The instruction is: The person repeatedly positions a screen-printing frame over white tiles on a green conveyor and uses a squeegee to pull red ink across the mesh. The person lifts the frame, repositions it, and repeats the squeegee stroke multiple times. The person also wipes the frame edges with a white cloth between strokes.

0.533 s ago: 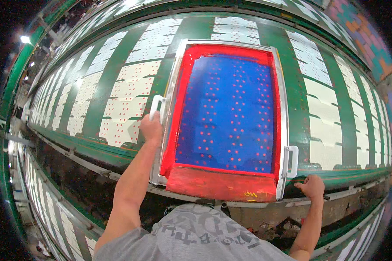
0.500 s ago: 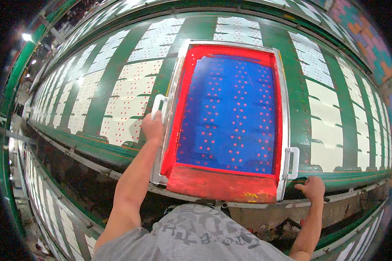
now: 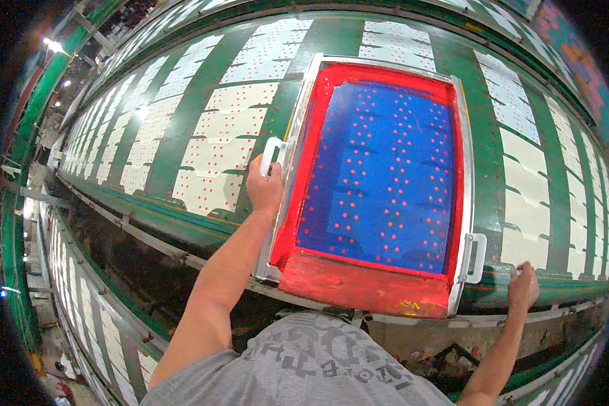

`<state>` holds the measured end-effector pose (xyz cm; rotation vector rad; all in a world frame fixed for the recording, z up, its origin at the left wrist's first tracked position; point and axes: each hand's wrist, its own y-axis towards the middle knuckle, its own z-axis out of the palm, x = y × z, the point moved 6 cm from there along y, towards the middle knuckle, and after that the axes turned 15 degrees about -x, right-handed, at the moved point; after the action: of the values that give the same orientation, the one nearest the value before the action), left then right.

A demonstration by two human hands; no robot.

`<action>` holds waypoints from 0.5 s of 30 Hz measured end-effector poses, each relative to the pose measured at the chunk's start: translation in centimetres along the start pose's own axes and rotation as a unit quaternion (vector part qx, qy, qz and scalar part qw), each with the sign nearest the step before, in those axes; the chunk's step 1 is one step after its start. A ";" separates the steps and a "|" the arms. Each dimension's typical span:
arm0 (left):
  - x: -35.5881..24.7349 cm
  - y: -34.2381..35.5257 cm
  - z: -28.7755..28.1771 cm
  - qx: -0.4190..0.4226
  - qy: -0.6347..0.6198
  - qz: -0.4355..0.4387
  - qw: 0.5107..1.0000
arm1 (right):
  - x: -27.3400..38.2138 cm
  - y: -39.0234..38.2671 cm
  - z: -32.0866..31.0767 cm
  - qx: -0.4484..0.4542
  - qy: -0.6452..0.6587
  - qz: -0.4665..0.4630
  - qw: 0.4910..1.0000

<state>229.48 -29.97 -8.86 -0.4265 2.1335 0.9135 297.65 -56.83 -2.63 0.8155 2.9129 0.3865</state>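
Observation:
A screen-printing frame [image 3: 461,183] lies across the green table, its blue mesh [image 3: 386,169] dotted and bordered with red ink. Pale pieces show faintly through the mesh. My left hand [image 3: 265,188] is closed around the white handle [image 3: 272,157] on the frame's left side. To the right of the frame's lower right handle [image 3: 478,258], my right hand [image 3: 523,287] hovers by the table's near edge, apart from that handle. Its fingers are curled together; whatever they hold, if anything, is hidden. A red-smeared board [image 3: 365,283] forms the frame's near end.
Left of the frame, rows of pale cut pieces [image 3: 213,183] bear red dots. On its right, the nearer cream pieces [image 3: 525,203] look plain. A metal rail [image 3: 142,233] runs along the table's near side, with another laden table [image 3: 81,304] behind at lower left.
The view has shifted, so table and frame sit farther right in it. My right hand has moved a little away from the frame's right handle. My left hand stays on its handle.

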 end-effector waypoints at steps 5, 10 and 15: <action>-0.3 -0.3 0.4 0.024 -0.045 -0.012 0.999 | 17.1 -10.1 -3.7 -0.039 0.348 -0.225 0.909; 0.1 0.2 0.4 -0.002 -0.047 0.026 0.999 | 28.6 -19.5 -5.8 0.057 0.349 -0.411 0.840; 0.7 0.0 0.7 0.039 -0.105 -0.034 0.993 | 28.9 -19.8 -5.9 0.070 0.299 -0.417 0.855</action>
<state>229.43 -29.45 -9.69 -0.3464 1.9438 0.7967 262.18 -59.39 -2.79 -0.7455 3.4710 0.3721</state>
